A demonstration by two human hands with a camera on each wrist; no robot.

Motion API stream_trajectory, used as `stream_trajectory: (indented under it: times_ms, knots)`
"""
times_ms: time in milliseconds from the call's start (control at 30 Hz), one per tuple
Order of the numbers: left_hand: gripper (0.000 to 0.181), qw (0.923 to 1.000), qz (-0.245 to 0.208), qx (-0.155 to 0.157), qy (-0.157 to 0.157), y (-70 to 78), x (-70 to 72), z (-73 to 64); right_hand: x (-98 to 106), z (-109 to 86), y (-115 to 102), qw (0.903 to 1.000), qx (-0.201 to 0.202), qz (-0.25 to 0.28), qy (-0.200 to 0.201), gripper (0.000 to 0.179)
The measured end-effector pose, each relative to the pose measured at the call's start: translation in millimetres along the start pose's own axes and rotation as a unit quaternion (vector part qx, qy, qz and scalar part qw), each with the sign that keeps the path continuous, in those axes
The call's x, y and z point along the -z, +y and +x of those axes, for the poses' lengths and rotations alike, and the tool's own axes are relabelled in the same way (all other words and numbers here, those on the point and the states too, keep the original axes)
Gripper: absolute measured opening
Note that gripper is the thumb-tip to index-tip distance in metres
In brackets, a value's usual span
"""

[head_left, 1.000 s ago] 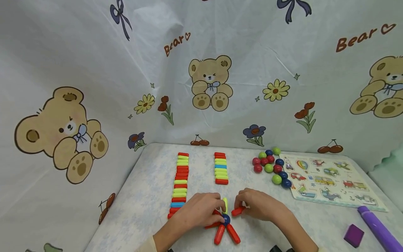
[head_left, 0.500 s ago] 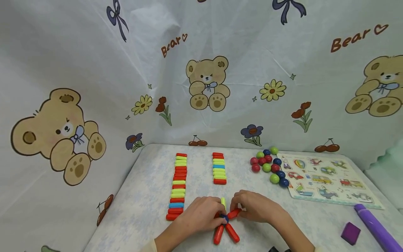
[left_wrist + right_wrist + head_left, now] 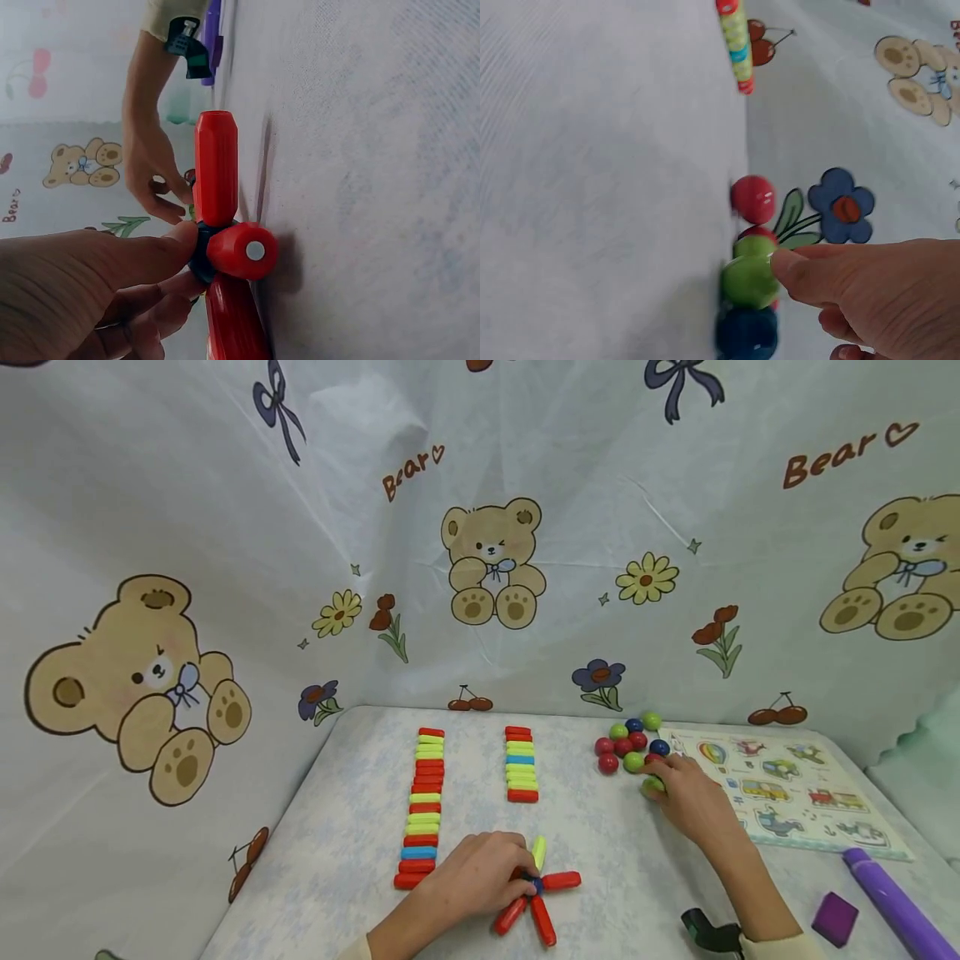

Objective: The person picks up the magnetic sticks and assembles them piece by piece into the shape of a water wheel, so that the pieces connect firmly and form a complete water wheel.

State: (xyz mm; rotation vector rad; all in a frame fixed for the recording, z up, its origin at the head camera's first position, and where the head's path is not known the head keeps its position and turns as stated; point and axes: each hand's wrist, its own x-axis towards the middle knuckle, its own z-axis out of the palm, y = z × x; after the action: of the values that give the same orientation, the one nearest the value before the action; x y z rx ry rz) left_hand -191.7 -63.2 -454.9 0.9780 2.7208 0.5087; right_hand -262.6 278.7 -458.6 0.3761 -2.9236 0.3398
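Note:
My left hand (image 3: 483, 874) pinches the dark blue ball (image 3: 537, 886) at the hub of a star of magnetic sticks. A yellow-green stick (image 3: 539, 853) points away from me, one red stick (image 3: 562, 881) points right, and two red sticks (image 3: 543, 920) point towards me. The hand covers the star's left side. In the left wrist view, thumb and fingers hold the hub ball (image 3: 201, 255). Over at the ball cluster, my right hand (image 3: 693, 797) has thumb and fingertips on a green ball (image 3: 652, 785); the right wrist view shows the thumb against that green ball (image 3: 748, 283).
Red, green and blue balls (image 3: 622, 747) cluster at the back right beside a picture board (image 3: 795, 785). A long row (image 3: 426, 785) and a shorter row (image 3: 521, 760) of coloured sticks lie left and centre. A purple block (image 3: 835, 918) and purple tube (image 3: 900, 906) lie right.
My right hand brought a red stick to the hub ball, let go of it there, and moved right and away to the ball cluster. My left hand stayed on the hub; the star turned slightly.

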Motion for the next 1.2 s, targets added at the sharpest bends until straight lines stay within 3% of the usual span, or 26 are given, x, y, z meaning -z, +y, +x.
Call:
stream_trajectory:
  times_ms: [200, 400, 533, 767, 900, 1200]
  knots:
    - [0.015, 1.0000, 0.002, 0.001, -0.003, 1.9, 1.7, -0.9, -12, 2.0, 12, 0.9998, 0.000, 0.003, -0.018, 0.040]
    - [0.017, 1.0000, -0.002, -0.009, 0.004, 2.6, 2.8, -1.8, -9, 5.8, -5, 0.9932, 0.017, 0.067, -0.094, 0.038]
    - [0.017, 0.9998, -0.001, -0.017, 0.006, 2.5, 3.7, -2.0, -7, 6.1, -26, 0.9800, 0.064, 0.132, -0.135, 0.031]
    - [0.017, 0.9998, 0.006, -0.018, -0.003, 3.5, 4.3, -0.3, -3, 4.4, -60, 0.9434, 0.125, 0.212, -0.222, 0.031]
    - [0.017, 0.9996, 0.015, -0.022, -0.001, 3.8, 4.1, -0.4, -6, 2.6, -70, 0.9373, 0.135, 0.217, -0.237, 0.031]
    - [0.019, 0.9996, 0.014, -0.021, -0.010, 2.8, 1.0, -0.3, -15, 1.9, -74, 0.9354, 0.144, 0.219, -0.237, 0.031]
